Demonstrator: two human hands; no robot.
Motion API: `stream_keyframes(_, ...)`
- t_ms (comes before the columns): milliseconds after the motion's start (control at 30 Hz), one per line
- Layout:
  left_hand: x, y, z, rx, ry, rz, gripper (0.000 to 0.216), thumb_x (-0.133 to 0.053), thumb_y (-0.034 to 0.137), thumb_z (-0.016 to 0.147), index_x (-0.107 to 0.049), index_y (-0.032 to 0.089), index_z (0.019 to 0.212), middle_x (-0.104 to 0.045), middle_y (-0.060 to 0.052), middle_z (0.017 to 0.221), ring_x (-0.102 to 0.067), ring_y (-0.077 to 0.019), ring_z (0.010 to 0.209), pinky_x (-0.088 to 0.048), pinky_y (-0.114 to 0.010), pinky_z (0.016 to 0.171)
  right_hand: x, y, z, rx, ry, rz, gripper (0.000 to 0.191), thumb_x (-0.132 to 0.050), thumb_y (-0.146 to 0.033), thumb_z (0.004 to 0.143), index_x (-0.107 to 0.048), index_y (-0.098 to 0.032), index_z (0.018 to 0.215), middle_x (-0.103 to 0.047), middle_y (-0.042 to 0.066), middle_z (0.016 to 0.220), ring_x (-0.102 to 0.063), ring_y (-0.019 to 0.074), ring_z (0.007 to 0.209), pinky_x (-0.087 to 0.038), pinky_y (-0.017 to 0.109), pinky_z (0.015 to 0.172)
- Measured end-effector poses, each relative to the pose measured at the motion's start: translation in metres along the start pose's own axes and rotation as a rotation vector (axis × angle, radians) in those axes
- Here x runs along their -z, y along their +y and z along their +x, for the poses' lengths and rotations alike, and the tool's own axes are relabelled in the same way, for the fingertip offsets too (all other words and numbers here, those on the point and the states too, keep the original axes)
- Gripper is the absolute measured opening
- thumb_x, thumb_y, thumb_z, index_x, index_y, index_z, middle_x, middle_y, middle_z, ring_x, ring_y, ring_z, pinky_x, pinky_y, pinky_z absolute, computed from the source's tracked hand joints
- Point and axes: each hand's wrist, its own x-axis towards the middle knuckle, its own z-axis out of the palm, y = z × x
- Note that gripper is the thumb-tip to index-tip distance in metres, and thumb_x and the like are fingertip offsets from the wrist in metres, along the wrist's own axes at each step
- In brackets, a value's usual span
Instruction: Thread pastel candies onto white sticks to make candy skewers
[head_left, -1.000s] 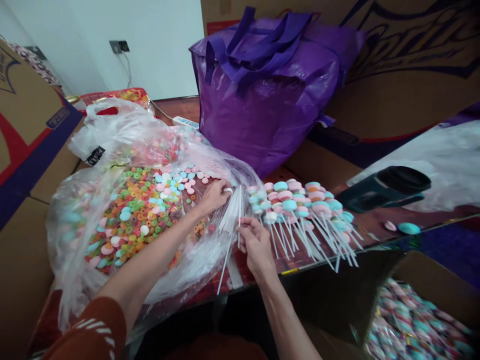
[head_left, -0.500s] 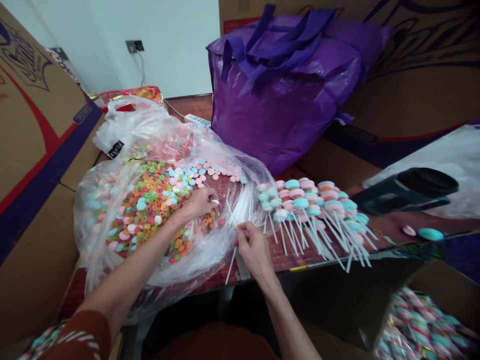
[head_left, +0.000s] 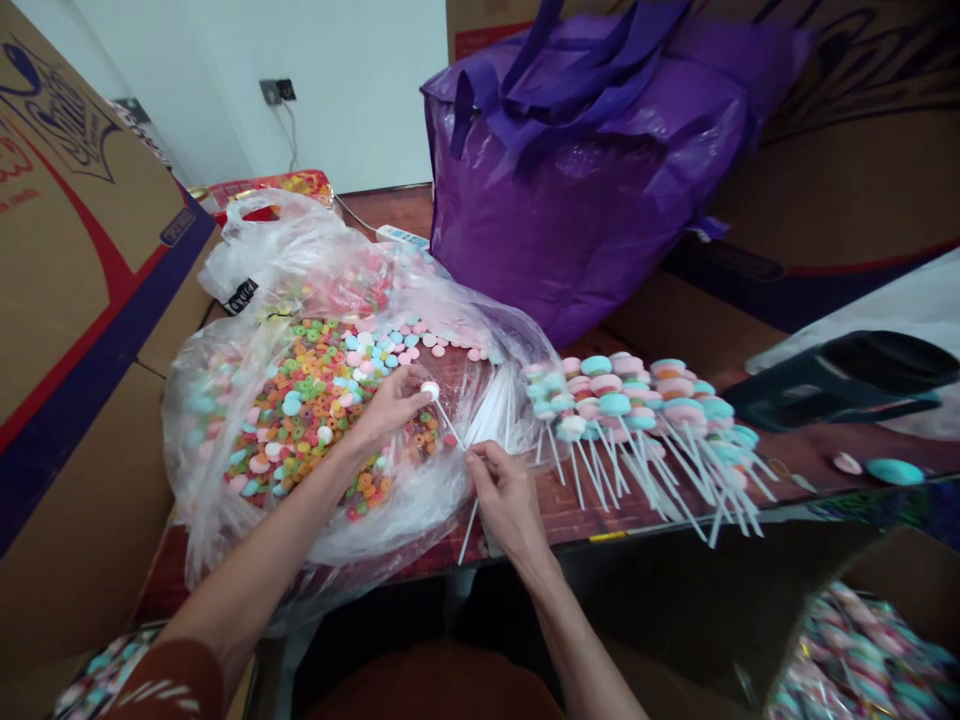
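My left hand [head_left: 391, 405] rests in a clear plastic bag [head_left: 247, 470] of loose coloured ring and disc candies [head_left: 307, 400], pinching a small white candy [head_left: 430, 390] at its fingertips. My right hand [head_left: 504, 492] is closed on a thin white stick [head_left: 452, 432] whose far end touches that white candy. More loose white sticks [head_left: 491, 410] lie fanned beside my hands. To the right lies a row of finished candy skewers [head_left: 637, 405] in pink, blue and orange, their sticks pointing toward me.
A large purple tote bag [head_left: 577, 170] stands at the back. Cardboard boxes [head_left: 67, 250] close in the left and right sides. A dark tool [head_left: 840, 375] lies at the right. A box of wrapped candies [head_left: 862, 650] sits at the lower right.
My left hand drew back from the stick pile into the bag and picked up a white candy. My right hand turned its stick from upright to slanted, tip meeting the candy.
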Motion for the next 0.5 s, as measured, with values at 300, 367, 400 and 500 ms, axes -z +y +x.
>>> stream_keyframes(300,0.000,0.001,-0.009,-0.007,-0.026,-0.144,0.031,-0.082,0.033,0.067,-0.066,0.014,0.085,-0.065,0.000,0.077,-0.058,-0.0094,0.070,-0.046,-0.021,0.067,-0.004,-0.005,0.004,0.002,-0.044,0.030,0.036,-0.051,-0.037,0.090,-0.074,-0.017,0.109,-0.051,-0.004,0.056,-0.047,0.0128,0.051,-0.037,0.024,0.051)
stream_keyframes(367,-0.001,0.002,-0.012,-0.005,-0.002,-0.133,0.032,-0.082,0.034,0.067,-0.067,0.013,0.087,-0.065,0.000,0.076,-0.058,-0.0096,0.069,-0.046,-0.021,0.066,-0.003,-0.005,0.006,0.001,-0.060,0.016,0.038,-0.050,-0.036,0.089,-0.074,-0.017,0.111,-0.052,-0.004,0.056,-0.048,0.0131,0.051,-0.038,0.024,0.051)
stream_keyframes(400,-0.001,0.003,-0.013,0.000,0.010,-0.130,0.033,-0.082,0.034,0.067,-0.068,0.013,0.088,-0.066,0.000,0.076,-0.058,-0.0098,0.068,-0.046,-0.021,0.066,-0.003,-0.006,0.006,0.003,-0.067,0.009,0.039,-0.049,-0.036,0.089,-0.075,-0.016,0.112,-0.052,-0.004,0.055,-0.049,0.0132,0.050,-0.039,0.024,0.050)
stream_keyframes(500,0.000,0.005,-0.017,0.013,0.033,-0.115,0.033,-0.080,0.035,0.070,-0.071,0.013,0.092,-0.069,-0.002,0.079,-0.059,-0.0106,0.070,-0.047,-0.022,0.067,-0.002,-0.007,0.007,0.018,-0.082,-0.022,0.041,-0.049,-0.036,0.089,-0.075,-0.016,0.113,-0.060,-0.001,0.058,-0.055,0.0154,0.053,-0.045,0.026,0.054)
